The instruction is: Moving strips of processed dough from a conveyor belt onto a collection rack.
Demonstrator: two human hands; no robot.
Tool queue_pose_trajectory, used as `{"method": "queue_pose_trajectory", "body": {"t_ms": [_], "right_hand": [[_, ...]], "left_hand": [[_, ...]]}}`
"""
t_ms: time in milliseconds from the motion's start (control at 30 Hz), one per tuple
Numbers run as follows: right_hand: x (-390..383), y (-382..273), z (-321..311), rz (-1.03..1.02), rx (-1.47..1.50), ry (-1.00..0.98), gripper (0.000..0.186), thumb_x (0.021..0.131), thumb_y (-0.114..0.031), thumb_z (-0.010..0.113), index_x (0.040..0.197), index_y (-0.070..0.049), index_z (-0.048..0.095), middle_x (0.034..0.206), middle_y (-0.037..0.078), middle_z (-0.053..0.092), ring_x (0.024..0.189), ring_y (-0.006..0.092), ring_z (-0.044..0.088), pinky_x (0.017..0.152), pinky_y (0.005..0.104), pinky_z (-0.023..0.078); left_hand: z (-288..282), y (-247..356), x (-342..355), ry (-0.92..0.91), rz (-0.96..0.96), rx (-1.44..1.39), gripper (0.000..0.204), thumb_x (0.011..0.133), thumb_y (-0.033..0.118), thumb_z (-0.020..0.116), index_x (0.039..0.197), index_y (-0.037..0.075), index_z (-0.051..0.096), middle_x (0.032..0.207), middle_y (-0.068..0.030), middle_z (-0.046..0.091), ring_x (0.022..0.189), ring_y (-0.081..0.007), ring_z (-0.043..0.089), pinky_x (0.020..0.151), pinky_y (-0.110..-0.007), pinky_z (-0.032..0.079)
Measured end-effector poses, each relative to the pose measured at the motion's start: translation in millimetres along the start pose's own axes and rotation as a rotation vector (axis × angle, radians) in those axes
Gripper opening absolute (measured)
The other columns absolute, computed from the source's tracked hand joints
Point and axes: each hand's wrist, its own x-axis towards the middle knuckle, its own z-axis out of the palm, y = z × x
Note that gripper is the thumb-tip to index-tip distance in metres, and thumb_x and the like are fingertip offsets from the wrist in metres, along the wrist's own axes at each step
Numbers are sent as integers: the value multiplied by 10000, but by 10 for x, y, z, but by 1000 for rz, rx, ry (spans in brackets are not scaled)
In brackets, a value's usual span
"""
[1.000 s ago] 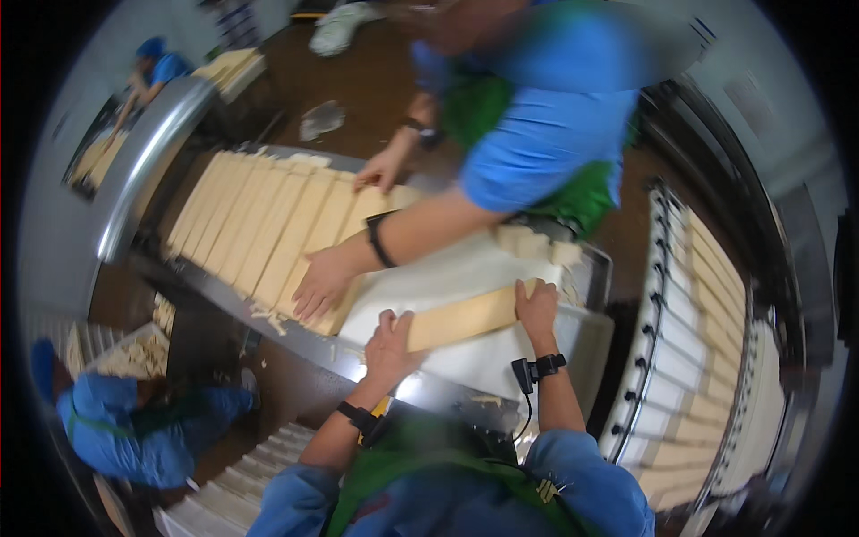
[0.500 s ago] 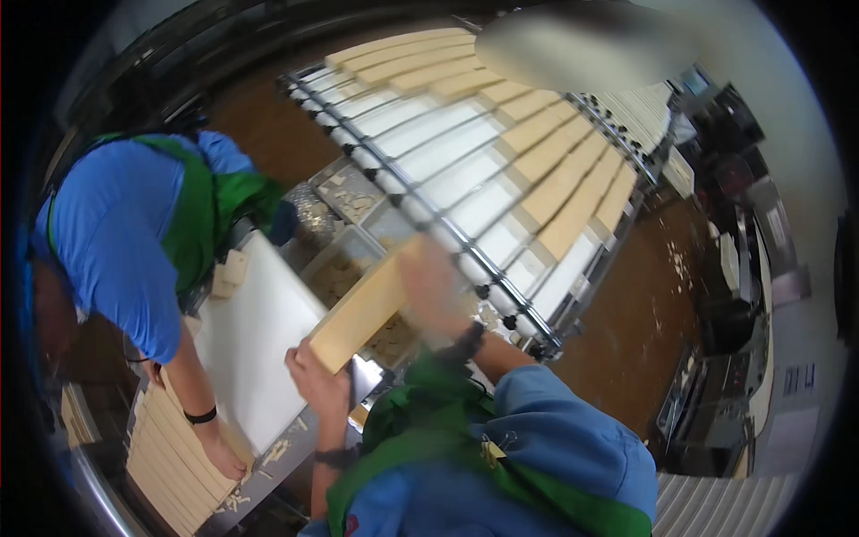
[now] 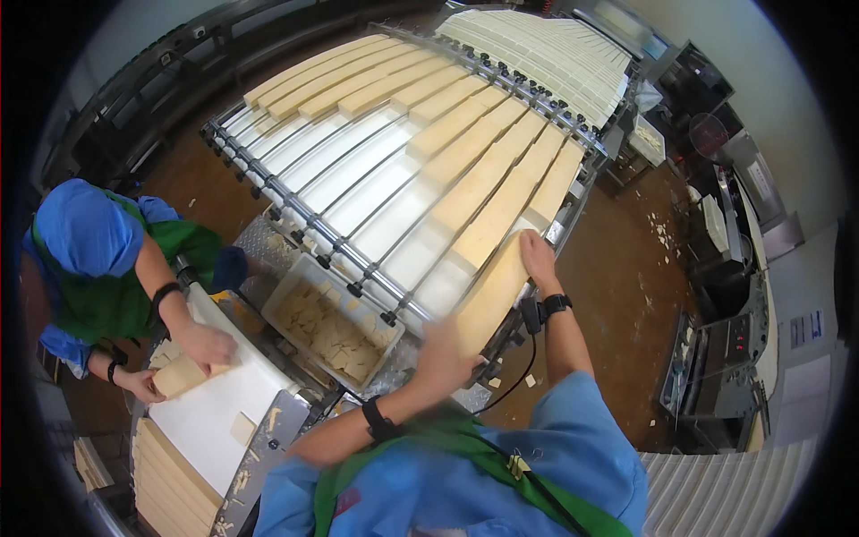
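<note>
A long pale-yellow bar (image 3: 494, 291), perhaps a row of thin slices, lies between my hands at the right side of the lane table. My right hand (image 3: 538, 257) curls round its far end. At the near end, my left hand (image 3: 440, 365) is blurred but closes against the bar. White lanes (image 3: 386, 215) split by thin metal rods run away from me, and similar bars (image 3: 488, 219) rest in their far parts. The held bar lines up with the outer right lane, behind another bar (image 3: 557, 183).
At left a co-worker (image 3: 89, 233) in blue and green grips another bar (image 3: 183, 376) over a white belt (image 3: 215, 416). A bin (image 3: 394, 345) of square scraps stands between us. More bars (image 3: 170, 474) lie at lower left. Machinery (image 3: 725, 349) lines the right wall.
My hands and the bar have moved right, from over the bins to the lane table. My view has shifted too. The co-worker's hands have gone from the lower-left bars to one on the belt.
</note>
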Motion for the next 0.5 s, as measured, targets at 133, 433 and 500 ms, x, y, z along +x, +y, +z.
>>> {"method": "queue_pose_trajectory", "body": {"t_ms": [133, 433, 500], "right_hand": [[416, 360, 94, -211, -272, -183, 407, 1014, -281, 600, 1278, 28, 618, 1187, 318, 674, 1160, 480, 632, 988, 548, 493], [-771, -41, -142, -604, -154, -172, 704, 965, -366, 717, 1561, -84, 468, 1565, 299, 400, 1480, 493, 344, 1221, 627, 249], [-1112, -227, -173, -614, -186, -365, 768, 954, -392, 726, 1594, -98, 421, 1618, 296, 325, 1528, 491, 267, 1234, 655, 190]], "left_hand": [[209, 89, 491, -67, -44, 38, 880, 889, 351, 750, 1590, 119, 273, 1294, -318, 453, 1131, -520, 575, 996, -514, 528], [725, -271, 977, 253, -187, -152, 917, 853, 199, 781, 1617, 79, 288, 1397, -291, 409, 1228, -454, 564, 1024, -456, 513], [685, -314, 900, 253, -184, -190, 893, 848, 166, 762, 1611, 76, 308, 1380, -283, 427, 1227, -458, 555, 1036, -457, 503]]}}
